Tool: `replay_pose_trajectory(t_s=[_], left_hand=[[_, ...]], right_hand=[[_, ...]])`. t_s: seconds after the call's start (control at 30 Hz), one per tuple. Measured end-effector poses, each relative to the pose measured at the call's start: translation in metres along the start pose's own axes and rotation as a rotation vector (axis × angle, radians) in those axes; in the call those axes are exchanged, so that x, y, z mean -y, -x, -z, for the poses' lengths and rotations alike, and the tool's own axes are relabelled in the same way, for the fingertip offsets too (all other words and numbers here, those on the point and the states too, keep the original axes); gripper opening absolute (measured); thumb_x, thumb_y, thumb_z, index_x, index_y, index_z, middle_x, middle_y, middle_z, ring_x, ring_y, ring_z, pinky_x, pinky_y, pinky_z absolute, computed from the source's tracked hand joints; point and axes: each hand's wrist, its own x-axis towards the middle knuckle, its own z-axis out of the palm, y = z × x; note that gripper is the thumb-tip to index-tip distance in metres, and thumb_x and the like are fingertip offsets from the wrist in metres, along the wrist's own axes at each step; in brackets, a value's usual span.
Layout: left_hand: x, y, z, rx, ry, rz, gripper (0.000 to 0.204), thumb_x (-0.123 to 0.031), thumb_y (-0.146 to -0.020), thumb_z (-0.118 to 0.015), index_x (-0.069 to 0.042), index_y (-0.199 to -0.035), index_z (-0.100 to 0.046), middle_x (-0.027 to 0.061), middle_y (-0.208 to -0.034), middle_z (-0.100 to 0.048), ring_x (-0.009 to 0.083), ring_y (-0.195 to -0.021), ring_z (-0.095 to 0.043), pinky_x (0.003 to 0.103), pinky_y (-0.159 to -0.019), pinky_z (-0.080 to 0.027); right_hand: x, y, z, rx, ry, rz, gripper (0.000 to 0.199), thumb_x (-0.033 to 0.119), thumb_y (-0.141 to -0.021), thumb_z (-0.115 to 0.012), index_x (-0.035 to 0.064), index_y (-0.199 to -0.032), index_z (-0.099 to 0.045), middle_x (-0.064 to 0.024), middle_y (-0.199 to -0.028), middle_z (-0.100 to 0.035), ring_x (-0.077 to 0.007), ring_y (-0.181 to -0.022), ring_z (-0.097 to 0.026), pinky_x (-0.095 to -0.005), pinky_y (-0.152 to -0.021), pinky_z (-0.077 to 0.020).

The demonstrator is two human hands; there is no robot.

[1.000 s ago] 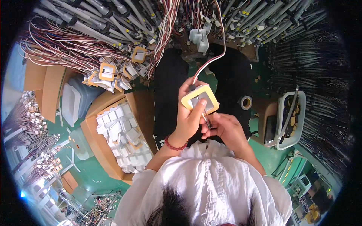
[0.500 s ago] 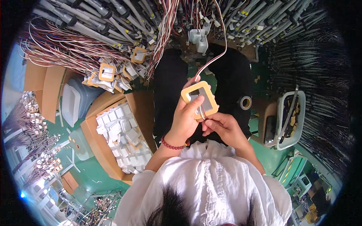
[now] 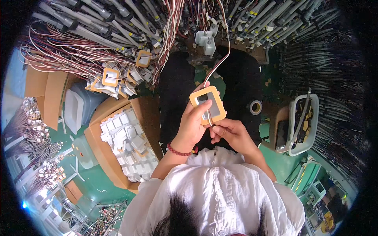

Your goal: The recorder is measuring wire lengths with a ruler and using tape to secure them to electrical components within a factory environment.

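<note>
My white shirt (image 3: 218, 188) filled the nearest part of the view, w/ dark hair (image 3: 177, 216) over it at bottom. A red bead bracelet (image 3: 179, 152) sat on my L wrist; past it, my L hand (image 3: 191, 126) gripped the square framed piece (image 3: 214, 108), thumb across its face, other fingers mostly hidden behind. The piece was approx. mid-view, between my hands & above my legs, tilted a bit, tan rim up, grey inside. My R hand (image 3: 238, 133) was just below & to the R of it, thumb & index closed tog. at the piece's lower edge on the end of a thin pale strand (image 3: 209, 116), others curled in. A red-&-white cable (image 3: 218, 65) ran up from the piece's top edge. Under that, black trousers (image 3: 240, 86); a tape roll (image 3: 251, 107) by the R leg, couldn't tell if it lay on it. To the L, an open carton (image 3: 98, 147) full of white pcs (image 3: 125, 135); to the R, a pale tub (image 3: 315, 122) w/ dark & yellow bits, a long strip leaning in it. Green floor (image 3: 98, 173) showed around. Farther off, top L, wire bundles (image 3: 75, 55) ending in more tan-framed pcs (image 3: 110, 76); along the top, rows of grey tubes (image 3: 267, 27).
</note>
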Motion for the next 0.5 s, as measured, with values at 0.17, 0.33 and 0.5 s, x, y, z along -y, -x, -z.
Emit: replay_pose_trajectory(t_s=[0.17,0.33,0.5], left_hand=[[-0.004,-0.001,0.004,-0.018,-0.026,-0.048,0.052,-0.015,-0.091,-0.052,-0.009,-0.14,-0.036,0.0133,-0.121,-0.055,0.025,-0.103,-0.058,0.042,-0.087,-0.052],[-0.011,0.001,0.015,0.032,-0.139,-0.132,0.048,-0.024,-0.095,-0.046,-0.006,-0.138,-0.036,0.0142,-0.119,-0.055,0.0253,-0.103,-0.059,0.041,-0.09,-0.05],[-0.002,-0.007,0.012,0.06,-0.115,-0.084,0.052,-0.033,-0.097,-0.04,-0.005,-0.14,-0.033,0.0158,-0.124,-0.053,0.0257,-0.11,-0.056,0.041,-0.097,-0.044]], right_hand=[[-0.008,0.003,-0.005,-0.025,0.071,0.09,0.026,0.013,-0.092,-0.059,0.0015,-0.115,-0.059,-0.0048,-0.086,-0.061,-0.0103,-0.074,-0.057,-0.025,-0.066,-0.0485],[0.002,0.02,0.046,-0.462,0.447,0.284,0.022,0.008,-0.082,-0.069,0.005,-0.103,-0.066,-0.0057,-0.088,-0.062,-0.0129,-0.077,-0.059,-0.0254,-0.067,-0.0483],[-0.002,0.051,0.101,-0.814,0.583,0.343,0.023,-0.004,-0.079,-0.062,0.003,-0.101,-0.064,-0.0055,-0.091,-0.061,-0.0105,-0.077,-0.057,-0.0228,-0.067,-0.0456]])
